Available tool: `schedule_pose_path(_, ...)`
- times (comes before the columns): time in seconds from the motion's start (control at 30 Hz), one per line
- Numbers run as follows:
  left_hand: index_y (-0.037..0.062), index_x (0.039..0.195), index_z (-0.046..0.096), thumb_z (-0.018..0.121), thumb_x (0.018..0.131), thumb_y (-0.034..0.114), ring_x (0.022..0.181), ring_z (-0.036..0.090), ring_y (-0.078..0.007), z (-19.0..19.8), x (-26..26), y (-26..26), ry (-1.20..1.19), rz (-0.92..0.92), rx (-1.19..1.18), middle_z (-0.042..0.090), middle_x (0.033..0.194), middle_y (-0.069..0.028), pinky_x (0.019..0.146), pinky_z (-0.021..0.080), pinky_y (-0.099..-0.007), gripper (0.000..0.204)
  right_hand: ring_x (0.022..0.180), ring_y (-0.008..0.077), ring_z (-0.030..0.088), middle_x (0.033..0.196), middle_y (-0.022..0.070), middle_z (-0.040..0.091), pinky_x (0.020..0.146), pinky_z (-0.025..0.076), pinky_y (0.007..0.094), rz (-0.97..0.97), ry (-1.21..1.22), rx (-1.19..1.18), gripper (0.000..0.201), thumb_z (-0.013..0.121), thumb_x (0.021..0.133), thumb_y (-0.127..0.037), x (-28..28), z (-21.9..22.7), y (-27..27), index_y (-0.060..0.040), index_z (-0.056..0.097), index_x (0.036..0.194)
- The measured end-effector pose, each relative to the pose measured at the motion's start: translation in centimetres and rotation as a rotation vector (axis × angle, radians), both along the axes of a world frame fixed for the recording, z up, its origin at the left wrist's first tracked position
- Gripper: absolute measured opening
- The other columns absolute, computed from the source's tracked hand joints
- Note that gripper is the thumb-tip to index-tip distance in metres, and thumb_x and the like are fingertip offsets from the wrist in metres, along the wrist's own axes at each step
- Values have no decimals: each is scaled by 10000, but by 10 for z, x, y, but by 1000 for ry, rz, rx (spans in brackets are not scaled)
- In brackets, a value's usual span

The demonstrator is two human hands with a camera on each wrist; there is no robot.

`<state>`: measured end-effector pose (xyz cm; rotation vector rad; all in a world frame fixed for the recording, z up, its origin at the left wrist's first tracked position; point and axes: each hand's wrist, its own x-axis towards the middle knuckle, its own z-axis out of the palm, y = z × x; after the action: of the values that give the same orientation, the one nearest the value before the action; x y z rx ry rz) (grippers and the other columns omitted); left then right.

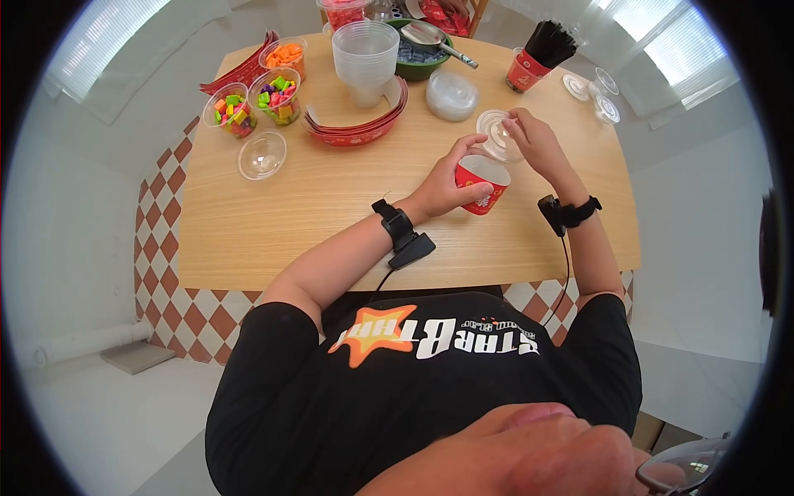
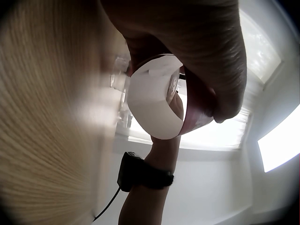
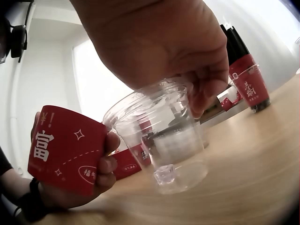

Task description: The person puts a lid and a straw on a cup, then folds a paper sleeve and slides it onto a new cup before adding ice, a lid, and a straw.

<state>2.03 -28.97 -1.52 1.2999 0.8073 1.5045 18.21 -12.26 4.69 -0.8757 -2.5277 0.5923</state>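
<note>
My left hand (image 1: 442,183) grips a red paper cup sleeve (image 1: 482,198), its thumb on the outside and its fingers round the far side. The sleeve is held open as a ring, with its white inside (image 2: 152,103) showing in the left wrist view. Just right of it, my right hand (image 1: 542,147) pinches the rim of a clear plastic cup (image 3: 180,159) with a clear lid (image 1: 495,132) on it. A small clear cube (image 3: 165,174) lies at the bottom of that cup. In the right wrist view, sleeve and cup are side by side, the sleeve tilted.
Behind stand a stack of clear cups (image 1: 365,54), stacked red sleeves (image 1: 356,136) and a stack of lids (image 1: 452,95). Cups of colourful pieces (image 1: 275,99) are at the left, beside a loose lid (image 1: 262,155). Black straws (image 1: 550,45) fill a cup at the back right.
</note>
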Motion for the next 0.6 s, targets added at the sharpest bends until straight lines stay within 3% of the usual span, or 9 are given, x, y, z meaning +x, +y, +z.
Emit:
schedule_pose_path(0.1, 32, 1501, 235, 783, 821, 299, 1165, 554, -205, -2, 1, 1, 2, 21, 10, 565, 1243, -134, 1016, 436, -337, 913, 774, 276, 663, 857, 182, 679, 719, 507, 363, -6, -58, 15, 345, 513, 1023, -310, -4, 5, 2, 16, 568, 1122)
schedule_pose_path(0.17, 27, 1529, 192, 780, 825, 300, 1168, 552, -206, -6, 1, 1, -2, 48, 18, 567, 1247, -137, 1017, 434, -335, 957, 852, 381, 672, 929, 236, 680, 743, 513, 424, -47, -102, -119, 351, 531, 1005, -309, -8, 12, -3, 25, 555, 1113)
schedule_pose_path(0.2, 18, 1545, 138, 774, 832, 306, 1170, 553, -205, -7, 2, 2, -51, 34, -13, 571, 1250, -140, 1015, 437, -335, 998, 852, 381, 672, 929, 236, 680, 743, 513, 424, -44, -105, -120, 351, 531, 1005, -309, -8, 13, -3, 25, 555, 1113)
schedule_pose_path(0.33, -12, 1561, 46, 756, 849, 324, 1164, 564, -201, -1, 0, 2, -93, -67, -53, 580, 1260, -152, 998, 454, -329, 1060, 795, 351, 677, 875, 231, 676, 706, 514, 422, -38, -96, -12, 352, 542, 1003, -305, -10, 5, -2, 18, 523, 1140)
schedule_pose_path(0.4, -16, 1559, 65, 753, 852, 328, 1157, 569, -197, -1, 0, 2, -124, -69, -69, 579, 1263, -152, 990, 461, -325, 1045, 773, 341, 677, 848, 224, 674, 693, 513, 422, -18, -63, 63, 351, 547, 1002, -302, -8, 2, 0, 17, 515, 1146)
schedule_pose_path(0.47, -21, 1556, 84, 750, 856, 332, 1150, 575, -193, -3, 0, 4, -155, -70, -85, 579, 1267, -153, 983, 468, -321, 1029, 622, 237, 626, 789, 160, 658, 599, 498, 350, -30, -86, -10, 326, 533, 1019, -287, -9, 9, -5, 9, 490, 1146)
schedule_pose_path(0.5, -18, 1556, 98, 750, 856, 333, 1147, 577, -189, -4, 0, 4, -175, -77, -87, 578, 1268, -152, 978, 472, -316, 1019, 622, 237, 626, 789, 160, 658, 599, 498, 350, -29, -88, -9, 326, 533, 1019, -287, -11, 13, -8, 9, 490, 1146)
schedule_pose_path(0.57, -15, 1556, 112, 750, 857, 335, 1143, 580, -184, -5, 0, 5, -196, -84, -89, 578, 1270, -150, 973, 475, -311, 1009, 813, 377, 662, 905, 249, 667, 716, 514, 433, -86, -105, -122, 335, 567, 993, -281, -13, 19, -13, 13, 508, 1141)
schedule_pose_path(0.6, -13, 1556, 123, 748, 858, 332, 1142, 581, -180, -5, 0, 5, -201, -91, -96, 579, 1273, -146, 971, 477, -310, 998, 813, 377, 662, 905, 249, 667, 716, 514, 433, -86, -107, -122, 335, 567, 993, -281, -12, 13, -8, 13, 508, 1141)
